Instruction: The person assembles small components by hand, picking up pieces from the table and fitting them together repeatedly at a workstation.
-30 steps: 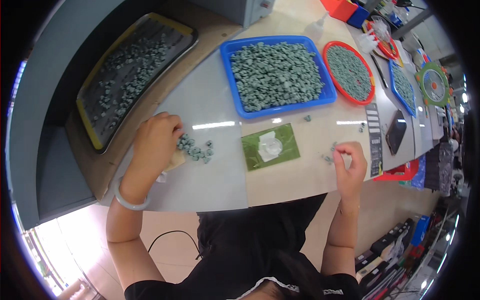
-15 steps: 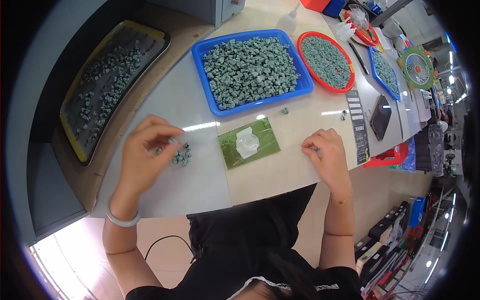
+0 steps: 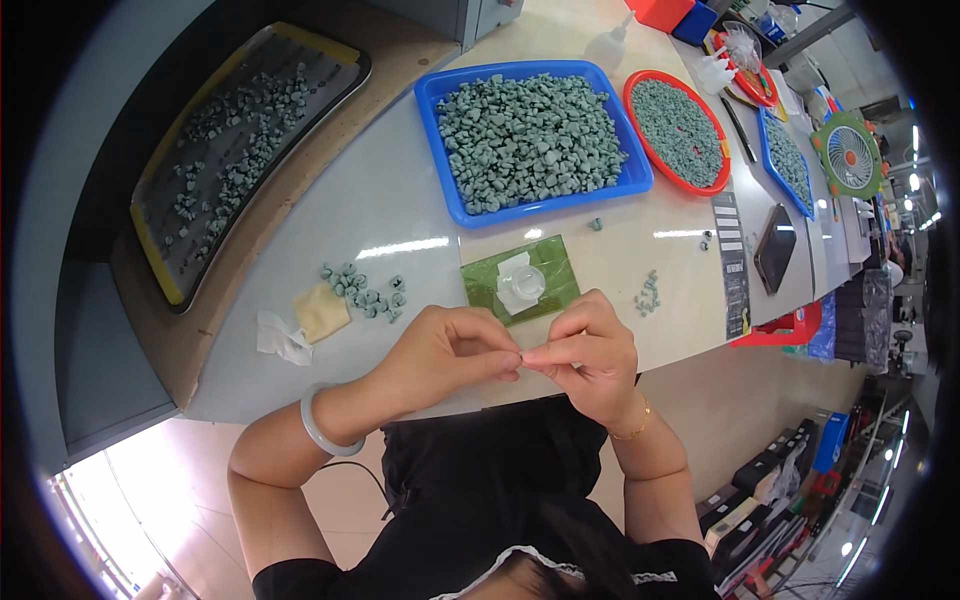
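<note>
My left hand [image 3: 450, 352] and my right hand [image 3: 592, 358] meet at the table's near edge, fingertips pinched together. Whatever sits between the fingertips is too small and covered to make out. Just beyond them lies a green square mat [image 3: 483, 290] bearing a white paper and a small clear round dish [image 3: 527, 282]. Left of the mat is a loose cluster of grey-green stone-like pieces [image 3: 372, 298]. To the right of my right hand is a small group of smaller grey-green pieces [image 3: 648, 292].
A blue tray [image 3: 470, 217] heaped with grey-green pieces stands beyond the mat, beside a red round tray [image 3: 690, 186]. Yellowish pad [image 3: 322, 312] and crumpled tissue [image 3: 283, 338] lie left. Farther right are a phone [image 3: 775, 250] and a green fan [image 3: 848, 155]; a black yellow-edged tray [image 3: 160, 240] stands far left.
My left hand has moved right from the cluster, uncovering the pad and tissue. My right hand has moved left from the smaller pieces. Their fingertips now meet. The view has shifted slightly.
</note>
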A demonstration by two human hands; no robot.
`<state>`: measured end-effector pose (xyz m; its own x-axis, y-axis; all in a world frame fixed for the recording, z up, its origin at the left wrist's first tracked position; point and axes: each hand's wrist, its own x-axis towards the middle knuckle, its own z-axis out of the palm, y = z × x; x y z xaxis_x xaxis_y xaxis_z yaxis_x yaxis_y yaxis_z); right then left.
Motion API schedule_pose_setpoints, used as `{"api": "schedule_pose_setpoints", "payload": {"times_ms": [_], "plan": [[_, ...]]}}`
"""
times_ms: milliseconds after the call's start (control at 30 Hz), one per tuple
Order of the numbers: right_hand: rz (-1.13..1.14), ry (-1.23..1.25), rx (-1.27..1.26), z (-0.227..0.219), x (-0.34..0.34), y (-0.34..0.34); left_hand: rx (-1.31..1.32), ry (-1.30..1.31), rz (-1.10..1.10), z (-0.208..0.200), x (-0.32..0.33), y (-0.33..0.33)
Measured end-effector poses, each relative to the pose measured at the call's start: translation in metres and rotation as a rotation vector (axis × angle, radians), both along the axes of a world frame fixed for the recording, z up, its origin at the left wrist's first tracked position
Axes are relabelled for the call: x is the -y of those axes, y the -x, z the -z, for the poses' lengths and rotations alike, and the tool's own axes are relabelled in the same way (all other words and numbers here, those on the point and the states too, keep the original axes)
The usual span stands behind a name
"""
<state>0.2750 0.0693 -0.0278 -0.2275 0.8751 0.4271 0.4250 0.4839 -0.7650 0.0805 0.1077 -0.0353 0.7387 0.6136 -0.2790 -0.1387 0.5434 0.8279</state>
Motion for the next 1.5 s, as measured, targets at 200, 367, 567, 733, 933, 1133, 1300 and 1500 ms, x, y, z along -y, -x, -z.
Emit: {"api": "schedule_pose_setpoints", "payload": {"times_ms": [200,367,567,733,933,1133,1300,1500], "plan": [[-0.03,0.072,-0.006,-0.001,-0.002,0.006,0.012,-0.026,-0.036,0.005,0.0,0.005],[-0.009,0.126,-0.013,-0.001,-0.003,0.009,-0.154,-0.309,-0.046,0.005,0.0,0.009],[-0.038,0.0,0.2,-0.008,-0.01,0.005,-0.17,-0.355,-0.09,0.003,0.0,0.006],[0.148,-0.073,0.364,-0.011,-0.03,-0.006,-0.126,-0.128,-0.173,-0.002,-0.003,0.008],[0.139,-0.111,0.503,-0.013,-0.038,-0.001,-0.072,-0.092,-0.184,0.007,-0.006,0.015],[0.137,-0.123,0.568,-0.015,-0.041,0.003,-0.023,-0.095,-0.238,0.013,-0.006,0.013],[0.133,-0.137,0.559,-0.014,-0.042,0.003,-0.068,0.029,-0.173,0.007,-0.007,0.017],[0.109,-0.011,0.272,-0.01,-0.029,0.007,-0.03,0.048,-0.187,0.008,-0.006,0.017]]}}
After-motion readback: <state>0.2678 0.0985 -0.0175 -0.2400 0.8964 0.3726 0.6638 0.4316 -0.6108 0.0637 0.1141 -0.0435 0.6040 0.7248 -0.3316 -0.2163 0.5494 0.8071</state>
